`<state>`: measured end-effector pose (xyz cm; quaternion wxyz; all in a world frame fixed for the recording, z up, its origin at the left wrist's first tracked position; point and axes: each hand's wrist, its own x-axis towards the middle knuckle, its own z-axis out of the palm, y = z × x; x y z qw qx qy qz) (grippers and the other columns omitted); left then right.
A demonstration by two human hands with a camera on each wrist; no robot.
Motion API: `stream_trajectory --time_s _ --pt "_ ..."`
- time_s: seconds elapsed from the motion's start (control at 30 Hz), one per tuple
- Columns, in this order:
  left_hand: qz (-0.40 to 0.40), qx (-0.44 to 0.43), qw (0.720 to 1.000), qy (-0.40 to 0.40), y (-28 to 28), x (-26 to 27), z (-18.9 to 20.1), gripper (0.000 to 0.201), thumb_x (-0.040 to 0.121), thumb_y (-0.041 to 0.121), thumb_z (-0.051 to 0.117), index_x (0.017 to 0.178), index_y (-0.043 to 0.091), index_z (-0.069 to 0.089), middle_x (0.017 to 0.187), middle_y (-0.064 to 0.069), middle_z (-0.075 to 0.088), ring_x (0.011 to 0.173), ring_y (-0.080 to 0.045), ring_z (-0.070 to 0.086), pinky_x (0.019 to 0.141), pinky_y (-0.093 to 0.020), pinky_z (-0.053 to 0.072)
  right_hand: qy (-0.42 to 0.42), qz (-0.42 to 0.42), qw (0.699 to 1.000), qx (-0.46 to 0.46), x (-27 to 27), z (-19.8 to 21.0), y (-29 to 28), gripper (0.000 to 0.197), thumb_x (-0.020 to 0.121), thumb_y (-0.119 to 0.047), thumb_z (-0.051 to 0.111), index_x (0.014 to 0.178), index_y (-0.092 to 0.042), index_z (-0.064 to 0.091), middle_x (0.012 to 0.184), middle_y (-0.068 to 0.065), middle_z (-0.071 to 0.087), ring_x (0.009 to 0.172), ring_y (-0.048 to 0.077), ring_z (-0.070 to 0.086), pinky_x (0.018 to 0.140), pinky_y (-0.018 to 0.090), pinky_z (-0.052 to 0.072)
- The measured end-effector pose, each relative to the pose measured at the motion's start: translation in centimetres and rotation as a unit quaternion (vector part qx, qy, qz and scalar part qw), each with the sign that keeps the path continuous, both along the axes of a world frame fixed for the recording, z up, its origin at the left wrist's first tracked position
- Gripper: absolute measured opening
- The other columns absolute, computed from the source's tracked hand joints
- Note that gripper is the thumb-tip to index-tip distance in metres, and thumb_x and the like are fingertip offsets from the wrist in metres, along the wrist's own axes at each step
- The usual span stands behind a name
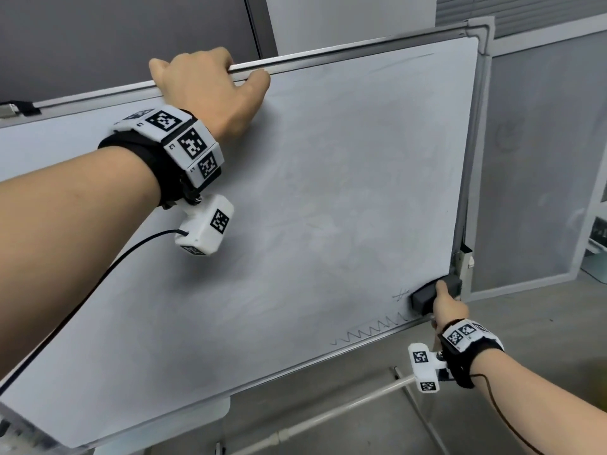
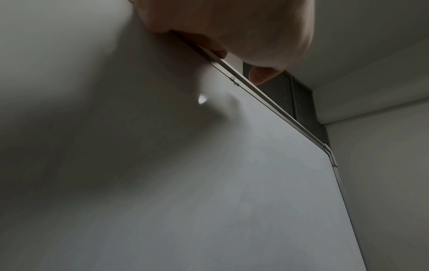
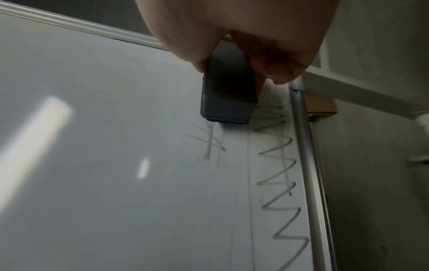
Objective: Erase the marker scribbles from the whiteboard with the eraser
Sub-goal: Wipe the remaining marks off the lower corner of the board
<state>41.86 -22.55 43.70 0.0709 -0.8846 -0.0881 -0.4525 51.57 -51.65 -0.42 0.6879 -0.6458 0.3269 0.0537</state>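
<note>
A large smudged whiteboard on a stand fills the head view. My left hand grips its top frame, fingers curled over the edge. My right hand holds a dark grey eraser pressed flat on the board's lower right corner; the right wrist view shows the eraser between thumb and fingers. A grey zigzag scribble runs along the bottom edge, seen also in the right wrist view. A small crossed mark sits just left of the eraser. A faint line lies near the top right.
The board's metal frame ends close beside the eraser. White stand legs cross the grey floor below. A frosted glass partition stands to the right, and a dark panel rises behind the board.
</note>
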Motion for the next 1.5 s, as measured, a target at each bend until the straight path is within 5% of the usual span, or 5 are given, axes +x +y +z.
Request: stream_trajectory --time_s 0.2,0.4,0.67,0.97,1.5 --pt "0.0 0.003 1.0 -0.007 0.0 0.1 -0.1 0.049 0.079 0.056 0.027 0.077 0.011 0.048 0.071 -0.009 0.053 0.077 -0.033 0.048 0.092 -0.049 0.03 -0.193 0.093 0.974 -0.073 -3.2 3.7 3.4 0.047 0.085 -0.053 0.066 0.113 -0.015 0.064 0.101 0.004 0.07 0.098 0.027 0.066 0.091 0.039 0.051" --pt "0.007 -0.01 1.0 -0.001 0.3 0.0 0.2 0.048 0.079 0.056 0.029 0.078 0.012 0.049 0.072 -0.008 0.055 0.078 -0.034 0.048 0.092 -0.048 0.03 0.031 0.068 0.995 0.066 -4.4 -1.6 4.8 0.046 0.089 -0.03 0.072 0.115 0.005 0.061 0.102 0.022 0.066 0.07 0.034 0.067 0.05 0.037 0.057" --pt "0.004 -0.004 1.0 0.009 0.0 -0.2 0.1 0.048 0.081 0.058 0.029 0.079 0.014 0.047 0.068 -0.002 0.049 0.079 -0.033 0.047 0.092 -0.046 0.029 0.016 0.027 0.996 0.078 -2.0 -1.6 1.5 0.049 0.094 -0.041 0.061 0.119 0.0 0.055 0.088 0.014 0.063 0.065 0.028 0.063 0.071 0.045 0.058" --pt "0.022 -0.024 0.999 0.023 0.0 0.1 0.2 0.049 0.078 0.058 0.028 0.082 0.015 0.051 0.065 0.001 0.048 0.078 -0.032 0.046 0.091 -0.042 0.029 0.05 0.081 0.979 0.179 -7.6 -1.8 8.9 0.022 0.095 -0.023 0.066 0.096 -0.003 0.056 0.085 0.018 0.061 0.061 0.027 0.056 0.033 0.027 0.049" --pt "0.018 0.003 0.999 0.026 0.2 0.3 0.0 0.051 0.078 0.059 0.028 0.085 0.013 0.048 0.075 -0.006 0.053 0.079 -0.033 0.046 0.093 -0.046 0.03 0.052 0.04 0.991 0.121 -6.7 -3.2 7.6 0.044 0.085 -0.036 0.074 0.1 0.003 0.059 0.078 0.015 0.064 0.06 0.028 0.064 0.048 0.035 0.058"
